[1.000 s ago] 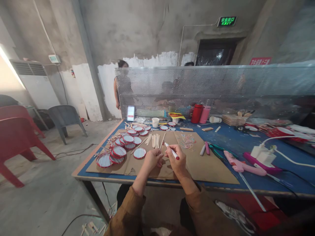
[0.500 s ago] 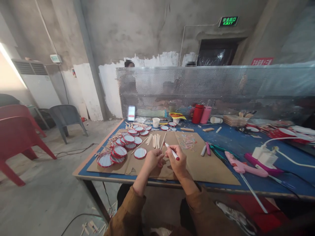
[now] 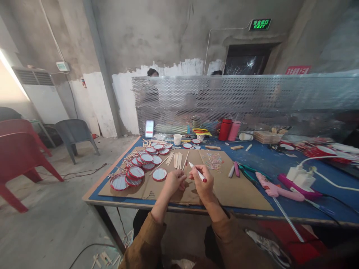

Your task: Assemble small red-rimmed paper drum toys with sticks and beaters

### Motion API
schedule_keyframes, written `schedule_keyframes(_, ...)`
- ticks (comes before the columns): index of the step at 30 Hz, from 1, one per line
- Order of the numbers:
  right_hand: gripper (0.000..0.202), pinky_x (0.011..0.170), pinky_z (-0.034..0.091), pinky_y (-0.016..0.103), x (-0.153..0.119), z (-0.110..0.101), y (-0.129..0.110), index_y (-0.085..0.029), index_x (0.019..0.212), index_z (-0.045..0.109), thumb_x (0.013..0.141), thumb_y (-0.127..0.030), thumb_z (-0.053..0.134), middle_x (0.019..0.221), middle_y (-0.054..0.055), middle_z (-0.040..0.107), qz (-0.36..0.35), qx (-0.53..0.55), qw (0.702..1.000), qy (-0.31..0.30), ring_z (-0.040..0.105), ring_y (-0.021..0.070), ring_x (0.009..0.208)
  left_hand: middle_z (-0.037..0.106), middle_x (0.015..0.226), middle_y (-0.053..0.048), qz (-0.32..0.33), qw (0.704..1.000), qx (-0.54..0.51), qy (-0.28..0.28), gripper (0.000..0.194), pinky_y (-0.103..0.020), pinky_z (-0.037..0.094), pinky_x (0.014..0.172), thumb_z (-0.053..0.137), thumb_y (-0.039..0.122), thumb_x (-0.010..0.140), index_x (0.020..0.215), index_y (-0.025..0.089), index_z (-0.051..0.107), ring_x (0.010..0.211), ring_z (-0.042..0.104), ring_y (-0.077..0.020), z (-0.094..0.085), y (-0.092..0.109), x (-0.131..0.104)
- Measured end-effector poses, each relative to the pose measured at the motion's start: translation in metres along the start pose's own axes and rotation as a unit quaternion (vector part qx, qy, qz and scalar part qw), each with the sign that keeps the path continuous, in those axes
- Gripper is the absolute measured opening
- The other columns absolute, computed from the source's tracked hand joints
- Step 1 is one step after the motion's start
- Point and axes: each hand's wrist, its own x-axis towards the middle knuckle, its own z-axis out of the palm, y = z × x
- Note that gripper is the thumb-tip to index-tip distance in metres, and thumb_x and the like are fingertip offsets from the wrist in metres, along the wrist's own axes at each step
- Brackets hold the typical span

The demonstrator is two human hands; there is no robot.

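Note:
My left hand [image 3: 175,181] is closed over the brown cardboard [image 3: 238,190], its fingertips pinched at the lower end of a thin wooden stick [image 3: 185,160] that points away from me. In my right hand [image 3: 204,184] is a white marker with a red end [image 3: 201,175], tilted with its tip up and to the left. The two hands are close together, fingertips almost meeting. Left of them lies a round red-rimmed disc [image 3: 159,174], near a heap of similar discs [image 3: 137,172]. Flat wooden sticks [image 3: 177,160] lie just beyond my hands.
Small coloured pieces [image 3: 214,161] are scattered on the cardboard. To the right are pliers [image 3: 246,172], a pink glue gun [image 3: 276,188] and a power strip with plugs [image 3: 301,183]. A phone [image 3: 149,128], paper cup [image 3: 177,139] and red bottle [image 3: 225,129] stand before a perforated metal screen [image 3: 174,89].
The marker and my right hand have shifted very slightly. My left hand stays where it was. Beyond the screen, a person's head has moved a little to the right.

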Motion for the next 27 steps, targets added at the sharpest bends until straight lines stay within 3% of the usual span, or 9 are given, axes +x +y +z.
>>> schedule_keyframes(4,0.022,0.053,0.054,0.025,0.0002,0.0004,0.0003,-0.019,0.085,0.056,0.085,-0.041,0.053,0.069,0.003,0.066,-0.015,-0.011,0.999,-0.035,0.066,0.0154,0.055,0.052,0.044,0.004,0.004,1.0,-0.001,0.0,0.019,-0.02,0.038,0.038,0.051,0.034,0.076,0.065,0.018,0.047,0.039,0.052,-0.012,0.0002,-0.0003,-0.0002)
schedule_keyframes(9,0.021,0.051,0.053,0.025,0.0007,-0.0005,0.0026,-0.02,0.083,0.055,0.084,-0.04,0.054,0.064,0.001,0.065,0.001,-0.017,1.0,0.008,0.064,0.0144,0.051,0.052,0.044,0.004,-0.008,1.0,0.004,0.0,0.02,-0.021,0.039,0.039,0.053,0.035,0.076,0.066,0.019,0.047,0.04,0.054,-0.0129,0.0001,0.0011,-0.0007)
schedule_keyframes(14,0.018,0.05,0.052,0.023,0.0003,-0.0011,-0.0003,-0.02,0.081,0.055,0.084,-0.038,0.053,0.062,0.0,0.064,-0.007,-0.004,0.999,-0.054,0.064,0.0143,0.051,0.051,0.044,0.004,-0.001,1.0,-0.001,-0.001,0.023,-0.02,0.039,0.038,0.053,0.039,0.076,0.066,0.019,0.047,0.04,0.054,-0.0126,-0.0002,0.0018,-0.0012)
schedule_keyframes(20,0.018,0.048,0.049,0.022,0.0012,-0.0011,-0.0006,-0.02,0.078,0.054,0.083,-0.037,0.054,0.059,-0.001,0.062,0.018,-0.022,1.0,0.002,0.061,0.0131,0.046,0.051,0.045,0.004,0.002,1.0,-0.007,0.006,0.024,-0.02,0.04,0.038,0.053,0.04,0.074,0.066,0.018,0.047,0.039,0.053,-0.0121,0.0005,-0.001,0.0)
schedule_keyframes(27,0.018,0.048,0.05,0.023,-0.0002,-0.0012,-0.0004,-0.02,0.079,0.054,0.084,-0.038,0.053,0.058,-0.001,0.063,-0.004,-0.019,0.999,-0.043,0.063,0.0142,0.048,0.051,0.045,0.004,0.006,1.0,-0.006,0.005,0.021,-0.021,0.04,0.038,0.052,0.037,0.074,0.066,0.019,0.046,0.039,0.053,-0.0126,0.0004,-0.002,0.0006)
